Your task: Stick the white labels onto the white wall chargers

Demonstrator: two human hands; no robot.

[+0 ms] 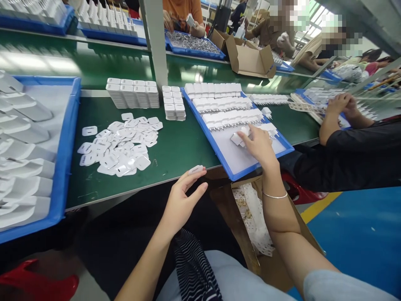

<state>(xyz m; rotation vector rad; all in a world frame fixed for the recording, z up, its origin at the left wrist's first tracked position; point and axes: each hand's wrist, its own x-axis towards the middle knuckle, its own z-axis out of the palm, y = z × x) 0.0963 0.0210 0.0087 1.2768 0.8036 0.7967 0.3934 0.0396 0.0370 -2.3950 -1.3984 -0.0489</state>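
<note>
- Through the head camera I have the right hand [260,144] over the blue tray [239,163], right of the centre of the frame. Its thumb and fingers look drawn in on a white block [237,139], although the fingers' undersides are hidden from me.
- That block sits in the nearer part of the tray, at the near end of a short row that runs partly under the hand. Fuller rows of white blocks [232,115] lie farther up.
- At the centre of the frame, by the edge of the green desk [184,138], I see the left hand [184,195] with its thumb apart from the fingers. A white tab [196,169] shows at the fingertips; whether it is gripped or only touched, I cannot tell.
- I read the step in hand as handling one block at the tray while a tab is at the left fingers.
- As I judge it, the next move calls for a light, level right hand that leaves neighbouring blocks in line, and a steady left.
- A pile of loose tabs [122,144] lies left of centre.
</note>
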